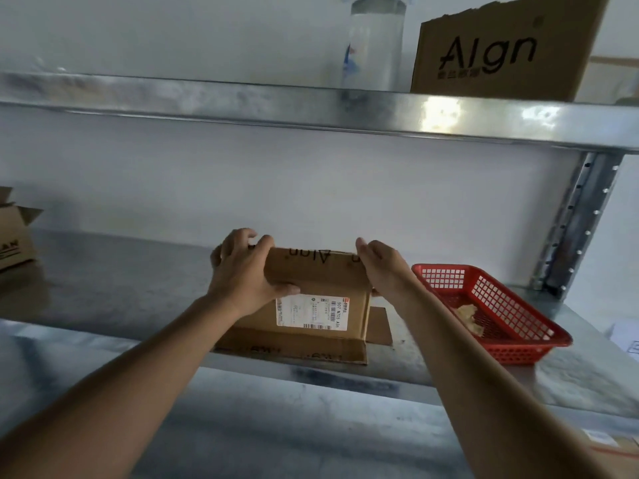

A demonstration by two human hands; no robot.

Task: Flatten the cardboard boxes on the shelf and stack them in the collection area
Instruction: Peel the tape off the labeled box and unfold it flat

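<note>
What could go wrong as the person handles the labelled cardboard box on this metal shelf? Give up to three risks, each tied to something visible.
1. The red basket sits just right of the cardboard box; the right hand or an opening flap may knock it.
2. The box rests near the shelf's front edge, so pressing it flat could slide it off.
3. The left hand holds only the top corner; that grip may slip.

left box [15, 233] cropped, shipping label [311, 312] print unreadable
</note>
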